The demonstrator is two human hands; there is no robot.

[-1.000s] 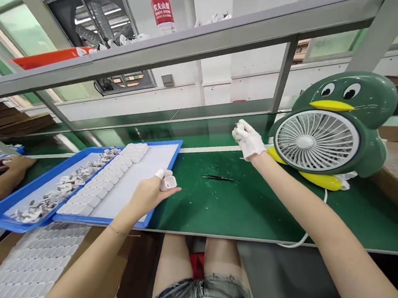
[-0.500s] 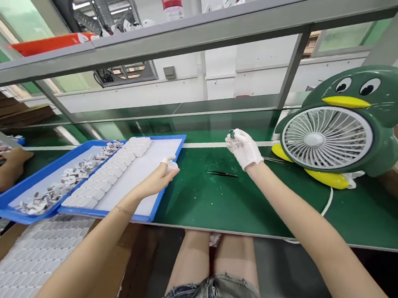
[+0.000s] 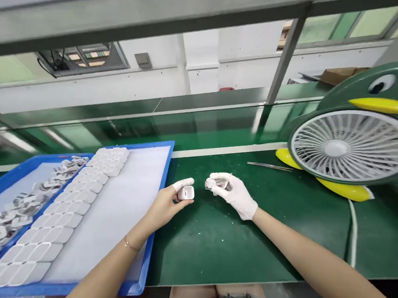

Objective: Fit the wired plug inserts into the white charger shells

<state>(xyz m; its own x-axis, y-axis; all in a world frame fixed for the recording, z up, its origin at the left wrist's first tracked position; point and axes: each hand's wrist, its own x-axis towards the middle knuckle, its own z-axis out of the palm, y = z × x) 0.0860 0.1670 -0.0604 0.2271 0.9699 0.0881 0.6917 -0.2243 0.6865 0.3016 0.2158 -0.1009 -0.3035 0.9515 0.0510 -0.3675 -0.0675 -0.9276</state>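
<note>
My left hand [image 3: 169, 203], with finger cots on some fingertips, grips a small white housing [image 3: 186, 193] whose slotted end faces up and right. To its right, my white-gloved right hand [image 3: 232, 191] has its fingers bent round a small white and metallic part [image 3: 210, 183]. A gap separates the two hands above the green table [image 3: 208, 254]. On the left, a blue tray [image 3: 146, 254] holds rows of white housings [image 3: 56, 220]. The tray beyond it [image 3: 31, 160] carries a heap of loose white and metal parts [image 3: 21, 207].
A green penguin-shaped fan [image 3: 335, 147] with yellow feet stands at the right, its white cable [image 3: 352, 232] running to the front edge. Tweezers [image 3: 269, 165] lie beside its foot. A metal shelf beam [image 3: 153, 18] crosses above the table.
The view has moved closer to the table. My right hand has come down and left, nearer my left hand, and a white part now shows in its fingers. The dark tweezers no longer show.
</note>
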